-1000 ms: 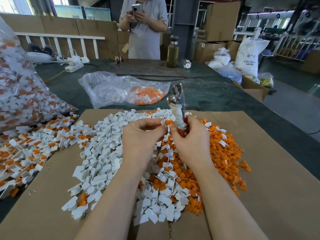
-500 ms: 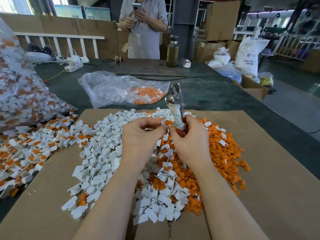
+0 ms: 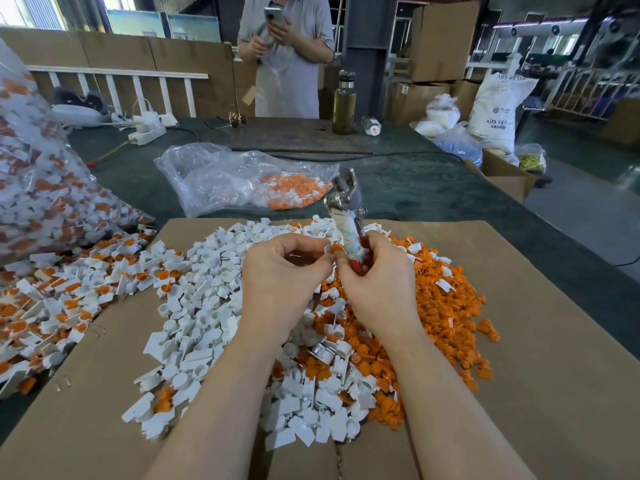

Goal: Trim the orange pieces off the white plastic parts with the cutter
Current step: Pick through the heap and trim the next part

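The cutter (image 3: 347, 216) stands near upright above the centre of the cardboard sheet (image 3: 519, 341), long axis running 6 to 12 o'clock, metal head at 12 pointing away from the wearer, wrapped handle at 6. The right hand (image 3: 377, 285) grips the handle, fingers curled round it. The left hand (image 3: 282, 275), immediately at 9 o'clock of the right hand, pinches a small white plastic part (image 3: 329, 249) with an orange piece between thumb and fingertips, touching the cutter handle.

Below the hands, a pile of white parts (image 3: 204, 306) spreads toward 9 o'clock; a pile of orange pieces (image 3: 440, 306) spreads toward 3 o'clock.

At 12 o'clock, a clear plastic bag (image 3: 221, 178) lies on the dark table (image 3: 415, 188), holding orange and white pieces at its right end. At 9 o'clock, a large clear bag (image 3: 41, 188) is full of untrimmed white-and-orange parts, with more spilled beside it.
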The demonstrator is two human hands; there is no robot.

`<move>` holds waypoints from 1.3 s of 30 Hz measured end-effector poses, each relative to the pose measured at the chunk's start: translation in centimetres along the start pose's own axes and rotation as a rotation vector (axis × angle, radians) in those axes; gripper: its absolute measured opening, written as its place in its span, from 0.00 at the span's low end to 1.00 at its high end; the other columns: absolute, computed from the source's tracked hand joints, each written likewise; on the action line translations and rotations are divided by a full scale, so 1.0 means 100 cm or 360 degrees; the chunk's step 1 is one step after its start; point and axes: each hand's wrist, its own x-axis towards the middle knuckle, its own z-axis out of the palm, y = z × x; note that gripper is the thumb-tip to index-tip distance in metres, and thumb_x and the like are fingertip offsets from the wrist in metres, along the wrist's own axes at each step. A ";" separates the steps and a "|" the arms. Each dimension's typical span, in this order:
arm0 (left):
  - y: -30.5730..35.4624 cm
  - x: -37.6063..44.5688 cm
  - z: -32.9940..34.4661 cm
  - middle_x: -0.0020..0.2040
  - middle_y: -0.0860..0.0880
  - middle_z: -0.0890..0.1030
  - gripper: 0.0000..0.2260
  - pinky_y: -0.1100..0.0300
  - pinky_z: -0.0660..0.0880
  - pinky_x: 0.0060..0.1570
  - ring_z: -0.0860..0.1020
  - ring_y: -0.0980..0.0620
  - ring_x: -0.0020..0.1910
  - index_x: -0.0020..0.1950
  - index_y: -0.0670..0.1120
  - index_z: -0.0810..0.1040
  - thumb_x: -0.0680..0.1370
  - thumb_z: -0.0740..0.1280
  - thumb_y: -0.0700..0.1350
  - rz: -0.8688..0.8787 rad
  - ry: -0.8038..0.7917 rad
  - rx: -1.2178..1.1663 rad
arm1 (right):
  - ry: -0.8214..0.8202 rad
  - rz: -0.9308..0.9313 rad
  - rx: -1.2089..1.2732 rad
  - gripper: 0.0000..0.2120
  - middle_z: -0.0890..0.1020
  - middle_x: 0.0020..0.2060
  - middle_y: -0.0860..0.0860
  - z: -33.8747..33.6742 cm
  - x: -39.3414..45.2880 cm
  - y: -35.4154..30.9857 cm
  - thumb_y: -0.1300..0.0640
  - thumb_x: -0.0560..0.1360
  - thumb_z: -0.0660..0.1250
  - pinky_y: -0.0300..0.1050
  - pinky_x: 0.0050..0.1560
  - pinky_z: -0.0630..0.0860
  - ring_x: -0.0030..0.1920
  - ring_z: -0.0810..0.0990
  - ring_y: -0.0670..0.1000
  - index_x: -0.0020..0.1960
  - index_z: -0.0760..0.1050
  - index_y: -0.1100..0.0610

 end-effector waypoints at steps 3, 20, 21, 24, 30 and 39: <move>0.000 0.000 0.001 0.36 0.57 0.85 0.09 0.71 0.77 0.37 0.83 0.60 0.36 0.38 0.54 0.85 0.69 0.78 0.39 0.0004 0.0016 -0.0034 | -0.0025 0.0011 0.0021 0.05 0.78 0.35 0.43 0.000 0.001 0.000 0.55 0.74 0.71 0.41 0.35 0.75 0.36 0.77 0.44 0.46 0.76 0.55; -0.007 0.007 -0.001 0.37 0.51 0.85 0.05 0.63 0.80 0.40 0.83 0.53 0.37 0.42 0.50 0.84 0.71 0.77 0.42 -0.0075 0.0126 -0.0124 | -0.0282 0.0136 0.0244 0.05 0.79 0.37 0.43 -0.002 0.004 0.000 0.57 0.74 0.69 0.38 0.34 0.72 0.36 0.77 0.44 0.50 0.78 0.51; -0.007 0.008 -0.002 0.37 0.50 0.85 0.05 0.65 0.80 0.39 0.83 0.54 0.37 0.42 0.49 0.84 0.72 0.77 0.40 -0.0093 0.0117 -0.0195 | -0.0312 0.0180 0.0308 0.05 0.80 0.37 0.44 -0.004 0.005 0.000 0.57 0.74 0.69 0.41 0.36 0.76 0.38 0.79 0.45 0.49 0.78 0.50; -0.008 0.010 -0.006 0.36 0.50 0.85 0.05 0.65 0.79 0.38 0.85 0.52 0.38 0.43 0.47 0.83 0.72 0.75 0.37 -0.0150 0.0110 -0.0418 | -0.0401 0.0265 0.0430 0.07 0.82 0.38 0.46 -0.014 0.005 0.001 0.59 0.73 0.70 0.49 0.44 0.79 0.41 0.80 0.49 0.47 0.78 0.48; -0.009 0.014 -0.012 0.35 0.50 0.85 0.06 0.63 0.80 0.40 0.84 0.52 0.36 0.42 0.45 0.83 0.72 0.74 0.34 -0.0189 0.0092 -0.0742 | -0.0691 0.0289 0.0387 0.06 0.81 0.45 0.58 -0.026 0.005 0.000 0.61 0.72 0.70 0.58 0.49 0.77 0.44 0.79 0.57 0.48 0.78 0.53; -0.011 0.019 -0.019 0.36 0.49 0.84 0.07 0.62 0.80 0.41 0.83 0.52 0.36 0.43 0.43 0.82 0.67 0.75 0.38 -0.0145 0.0072 -0.0843 | -0.1051 0.0227 0.0263 0.11 0.80 0.49 0.61 -0.029 0.005 -0.001 0.61 0.72 0.70 0.60 0.53 0.75 0.50 0.79 0.61 0.53 0.77 0.60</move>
